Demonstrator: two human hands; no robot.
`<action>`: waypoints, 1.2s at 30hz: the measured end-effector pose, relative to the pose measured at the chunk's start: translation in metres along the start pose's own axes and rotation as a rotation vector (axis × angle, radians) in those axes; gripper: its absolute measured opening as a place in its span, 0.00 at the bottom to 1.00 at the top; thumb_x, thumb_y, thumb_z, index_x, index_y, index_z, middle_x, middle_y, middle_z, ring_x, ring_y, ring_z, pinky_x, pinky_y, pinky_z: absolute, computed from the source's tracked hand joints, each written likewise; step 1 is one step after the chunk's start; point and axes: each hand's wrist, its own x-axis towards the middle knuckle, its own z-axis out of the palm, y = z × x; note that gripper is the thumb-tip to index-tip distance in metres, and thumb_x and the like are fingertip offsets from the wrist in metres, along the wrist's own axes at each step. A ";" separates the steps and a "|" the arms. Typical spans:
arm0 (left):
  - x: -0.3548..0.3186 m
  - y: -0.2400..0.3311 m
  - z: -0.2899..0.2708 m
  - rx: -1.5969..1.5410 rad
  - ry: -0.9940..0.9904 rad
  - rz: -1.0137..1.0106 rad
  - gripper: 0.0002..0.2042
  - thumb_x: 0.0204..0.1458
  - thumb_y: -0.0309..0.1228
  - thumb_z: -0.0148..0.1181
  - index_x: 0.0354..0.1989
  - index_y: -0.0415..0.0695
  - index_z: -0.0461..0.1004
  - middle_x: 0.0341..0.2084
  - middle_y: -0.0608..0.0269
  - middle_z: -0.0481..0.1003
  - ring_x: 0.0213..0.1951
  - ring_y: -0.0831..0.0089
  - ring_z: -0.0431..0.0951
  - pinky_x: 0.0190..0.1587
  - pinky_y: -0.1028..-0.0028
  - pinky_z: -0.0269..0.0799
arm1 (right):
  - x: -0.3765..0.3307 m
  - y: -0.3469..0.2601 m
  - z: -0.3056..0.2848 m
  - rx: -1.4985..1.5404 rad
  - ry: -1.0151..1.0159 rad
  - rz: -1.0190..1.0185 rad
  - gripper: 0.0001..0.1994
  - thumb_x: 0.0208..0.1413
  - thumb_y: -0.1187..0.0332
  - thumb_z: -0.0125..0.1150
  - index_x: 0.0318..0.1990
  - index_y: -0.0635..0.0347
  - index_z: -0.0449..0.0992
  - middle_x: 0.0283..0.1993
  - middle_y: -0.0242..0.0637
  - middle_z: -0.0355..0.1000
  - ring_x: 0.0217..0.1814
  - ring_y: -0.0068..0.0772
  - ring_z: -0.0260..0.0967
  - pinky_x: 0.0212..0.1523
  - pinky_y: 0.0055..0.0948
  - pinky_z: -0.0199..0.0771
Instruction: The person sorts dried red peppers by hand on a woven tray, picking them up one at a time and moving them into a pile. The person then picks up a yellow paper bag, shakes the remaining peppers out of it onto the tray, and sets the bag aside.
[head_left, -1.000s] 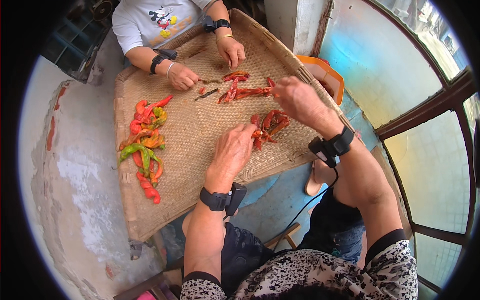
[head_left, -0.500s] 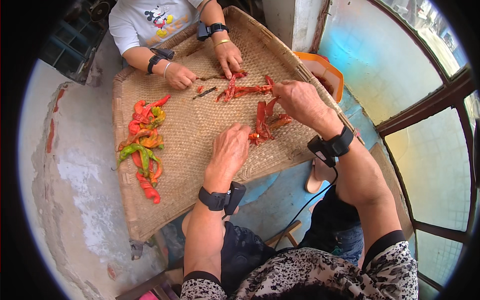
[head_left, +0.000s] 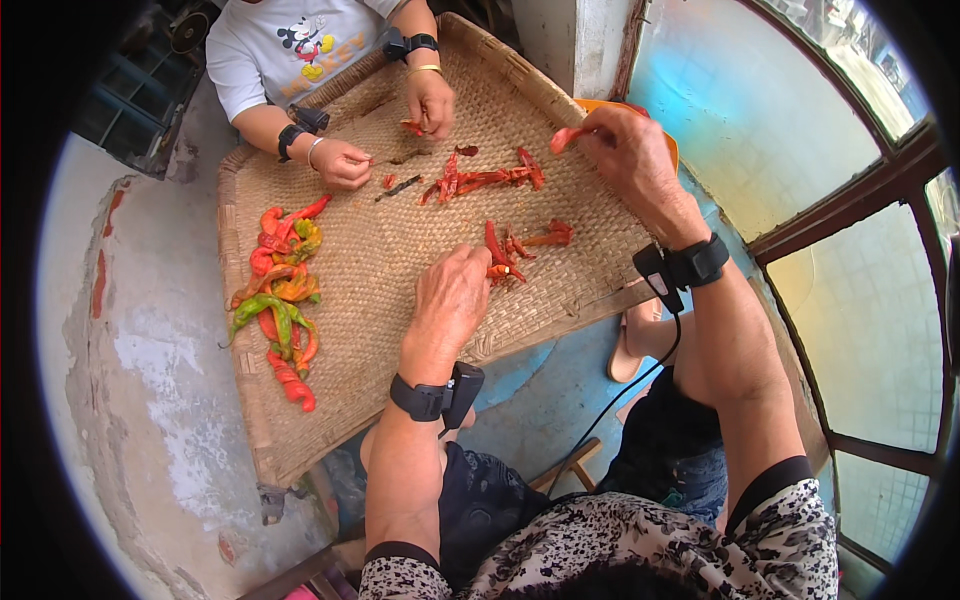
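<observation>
- Your right hand (head_left: 625,150) has lifted off the flat woven straw tray (head_left: 400,380), pinching a limp red chili strip (head_left: 566,137) at its fingertips.
- Your left hand (head_left: 452,300) lies curled, fingers pressed on glossy split red chilies (head_left: 510,245) just beyond them.

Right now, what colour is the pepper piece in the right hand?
Red; the pepper piece shows best in the head view.

One head-worn fisheye view looks steeply down, close above the woven tray (head_left: 400,330). Edges bend toward its rim.
</observation>
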 end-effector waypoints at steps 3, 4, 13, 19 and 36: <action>0.000 -0.001 0.002 -0.008 0.010 0.007 0.11 0.46 0.22 0.58 0.39 0.41 0.69 0.32 0.52 0.72 0.36 0.51 0.74 0.37 0.59 0.70 | 0.009 0.029 -0.004 -0.257 0.193 0.049 0.09 0.50 0.73 0.58 0.40 0.60 0.76 0.34 0.50 0.74 0.36 0.51 0.73 0.36 0.41 0.73; 0.001 -0.001 0.002 -0.017 0.030 0.014 0.12 0.46 0.22 0.58 0.40 0.41 0.68 0.33 0.52 0.72 0.36 0.51 0.74 0.37 0.59 0.70 | 0.009 0.035 -0.005 -0.413 0.261 -0.018 0.11 0.50 0.73 0.57 0.42 0.60 0.75 0.37 0.50 0.73 0.38 0.50 0.73 0.37 0.41 0.73; 0.000 0.006 -0.004 -0.043 -0.042 -0.003 0.23 0.46 0.17 0.54 0.53 0.49 0.69 0.34 0.53 0.72 0.36 0.51 0.74 0.38 0.60 0.71 | -0.035 -0.017 0.032 -0.336 -0.748 -0.103 0.07 0.49 0.70 0.58 0.36 0.59 0.74 0.37 0.44 0.72 0.41 0.48 0.72 0.41 0.42 0.73; -0.003 0.000 0.000 -0.120 0.022 0.035 0.19 0.45 0.17 0.54 0.48 0.44 0.71 0.34 0.53 0.71 0.37 0.50 0.73 0.40 0.61 0.71 | -0.029 -0.007 0.032 -0.333 -0.654 -0.171 0.06 0.46 0.72 0.58 0.32 0.61 0.72 0.32 0.43 0.71 0.40 0.47 0.71 0.40 0.42 0.72; -0.009 -0.002 -0.002 -0.055 0.049 0.066 0.12 0.46 0.18 0.53 0.41 0.41 0.71 0.32 0.51 0.71 0.37 0.51 0.74 0.39 0.59 0.71 | -0.031 -0.038 0.063 -0.400 -0.587 -0.058 0.11 0.50 0.62 0.59 0.30 0.63 0.76 0.29 0.48 0.75 0.33 0.48 0.76 0.33 0.42 0.77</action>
